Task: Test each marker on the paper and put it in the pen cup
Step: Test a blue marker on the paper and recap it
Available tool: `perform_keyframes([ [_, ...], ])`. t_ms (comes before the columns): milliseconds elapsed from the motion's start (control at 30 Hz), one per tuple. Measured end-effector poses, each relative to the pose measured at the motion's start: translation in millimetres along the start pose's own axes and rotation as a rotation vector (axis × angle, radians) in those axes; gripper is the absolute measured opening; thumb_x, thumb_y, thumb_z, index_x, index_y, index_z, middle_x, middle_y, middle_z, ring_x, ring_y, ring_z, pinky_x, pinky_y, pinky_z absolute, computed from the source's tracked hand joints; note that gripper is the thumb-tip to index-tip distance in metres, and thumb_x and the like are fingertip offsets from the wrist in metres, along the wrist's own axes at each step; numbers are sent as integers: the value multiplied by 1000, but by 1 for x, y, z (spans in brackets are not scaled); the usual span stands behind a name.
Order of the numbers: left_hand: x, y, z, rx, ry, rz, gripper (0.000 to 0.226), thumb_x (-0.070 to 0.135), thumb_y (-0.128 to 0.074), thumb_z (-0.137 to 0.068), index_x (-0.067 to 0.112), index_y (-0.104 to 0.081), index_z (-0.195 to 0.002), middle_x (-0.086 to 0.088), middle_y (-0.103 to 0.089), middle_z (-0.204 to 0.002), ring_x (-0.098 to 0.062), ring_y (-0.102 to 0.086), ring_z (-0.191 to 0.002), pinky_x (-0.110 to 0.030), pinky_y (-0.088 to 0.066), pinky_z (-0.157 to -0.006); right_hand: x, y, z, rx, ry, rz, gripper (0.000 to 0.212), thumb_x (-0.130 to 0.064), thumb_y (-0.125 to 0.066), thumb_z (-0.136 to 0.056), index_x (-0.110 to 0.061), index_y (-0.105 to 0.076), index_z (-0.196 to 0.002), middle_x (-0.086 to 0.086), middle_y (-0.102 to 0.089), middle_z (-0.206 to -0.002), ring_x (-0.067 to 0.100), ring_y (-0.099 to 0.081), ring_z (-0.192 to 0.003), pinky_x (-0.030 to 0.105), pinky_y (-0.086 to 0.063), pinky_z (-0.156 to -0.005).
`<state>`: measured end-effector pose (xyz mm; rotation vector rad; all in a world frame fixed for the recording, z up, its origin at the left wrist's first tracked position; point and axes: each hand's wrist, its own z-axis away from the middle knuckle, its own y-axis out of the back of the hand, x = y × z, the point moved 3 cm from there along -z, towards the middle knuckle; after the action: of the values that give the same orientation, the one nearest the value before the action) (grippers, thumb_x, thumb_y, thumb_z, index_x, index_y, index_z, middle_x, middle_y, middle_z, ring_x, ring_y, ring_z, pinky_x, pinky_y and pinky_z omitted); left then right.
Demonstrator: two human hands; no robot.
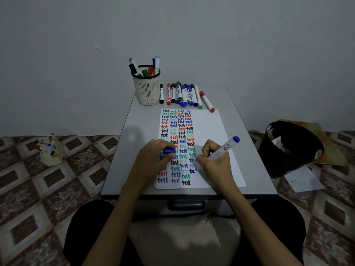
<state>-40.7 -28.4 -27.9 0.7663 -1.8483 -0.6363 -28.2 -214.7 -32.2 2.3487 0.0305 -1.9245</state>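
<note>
Marker [222, 149], white-barrelled with blue end, slants in the right hand [215, 166], fingers curled round it, tip down on the white paper sheet [211, 123]. Left hand [151, 162] pinches a blue cap [169, 150] over the sheet. Beige mesh pen cup [147, 91] stands beyond, beside loose markers [184, 94].

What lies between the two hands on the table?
In the head view, only the paper, covered there with coloured "test" words, lies between the left hand gripping the blue cap and the right hand holding the blue marker.

On the table [134, 150] the paper [211, 127] lies near; the pen cup [147, 89] stands far left, markers [184, 94] to its right. A bin [292, 148] sits right on the floor.
</note>
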Motion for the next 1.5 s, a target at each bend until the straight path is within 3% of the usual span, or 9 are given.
perform_keyframes([
  [333,-1,-1,-1,-3,5,-2,29,36,-55,-83,19,-65,-103,3,-65,-99,-11,-57,-90,-31,-50,-79,0,0,0,-30,-5,-5,28,-2,-58,-64,-14,-34,-58,16,-38,-63,23,-41,-63,33,-37,-58],
  [567,-2,-1,-2,-7,6,-1,28,37,-55,-84,19,-64,-103,7,-62,-98,-9,-57,-89,-30,-50,-79,-4,0,0,17,36,6,32,9,-58,-70,-11,-34,-60,1,-37,-56,1,-39,-52,13,-35,-51],
  [733,-2,-1,0,0,6,8,27,36,-56,-84,20,-64,-104,9,-61,-97,-9,-57,-90,-30,-50,-80,-5,1,1,6,32,-33,24,0,-54,-68,-10,-34,-61,0,-38,-57,3,-39,-54,15,-35,-52],
  [867,-2,-2,0,7,-14,-3,24,33,-58,-84,21,-63,-103,9,-61,-97,-8,-56,-90,-26,-48,-79,-6,0,1,-16,18,-18,40,19,-55,-73,-12,-33,-58,0,-36,-56,0,-37,-49,10,-36,-49],
  [1000,0,-1,1,33,-38,-4,25,24,-58,-80,19,-64,-103,3,-64,-99,-10,-56,-89,-18,-44,-77,-9,4,1,33,31,-111,35,12,-59,-73,-9,-35,-60,-3,-38,-55,2,-37,-49,12,-36,-49],
  [1100,0,0,1,38,-54,2,26,25,-57,-84,18,-64,-109,1,-66,-103,-11,-58,-91,-26,-49,-80,-10,11,1,128,19,-280,31,5,-71,-80,-5,-43,-70,3,-50,-62,7,-43,-50,18,-41,-49],
  [1300,3,8,0,51,3,299,28,24,-64,-85,28,-59,-113,14,-61,-106,5,-59,-92,-14,-52,-75,-13,9,1,-89,-55,-541,9,6,-57,-87,1,-61,-93,14,-71,-94,31,-70,-90,35,-59,-65],
  [1400,2,11,2,65,53,399,31,18,-68,-82,28,-61,-111,25,-62,-103,1,-61,-90,-20,-55,-76,-14,9,0,-89,-99,-607,10,0,-52,-81,2,-58,-88,19,-69,-78,29,-69,-67,30,-57,-56],
  [1500,0,12,3,38,50,452,29,31,-65,-79,30,-63,-108,28,-64,-103,-11,-62,-91,-31,-57,-75,-15,9,0,-59,-79,-563,4,0,-55,-78,1,-54,-82,17,-67,-71,25,-66,-58,29,-56,-53],
])
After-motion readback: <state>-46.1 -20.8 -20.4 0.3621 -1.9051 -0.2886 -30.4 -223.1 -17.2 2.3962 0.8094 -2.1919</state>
